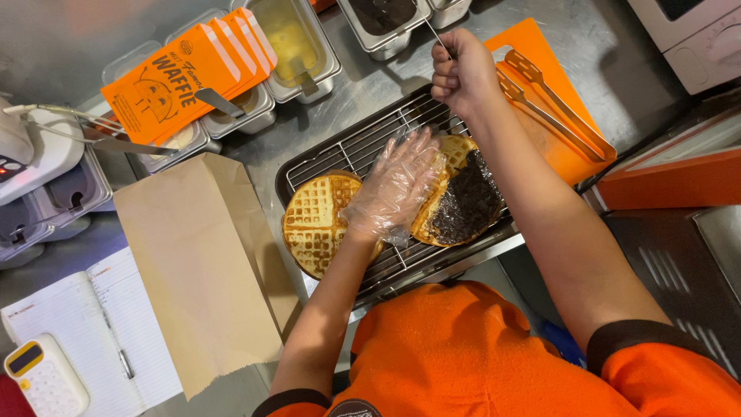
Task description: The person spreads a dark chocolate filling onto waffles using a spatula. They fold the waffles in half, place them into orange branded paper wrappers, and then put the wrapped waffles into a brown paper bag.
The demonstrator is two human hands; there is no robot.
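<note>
**Waffle spreading, mid-job**

So, the left hand [394,185] in a clear plastic glove lies flat and spread on a round golden waffle half-covered in dark spread [461,193], on a black wire cooling rack [363,147]. The right hand [461,71] is fisted around a thin metal utensil handle [438,37]. A plain round waffle [316,224] sits just beside.

A fan of flat orange paper sleeves [185,73] — printed in black, with white stripes at their upper ends — lay across the steel containers at upper left. Below them a plain brown paper bag [202,270] lay flat on the counter, just beside the wire rack. At the lower left corner sat a small white device with a yellow-framed dark screen [25,358] — its display too small to make out.
</note>
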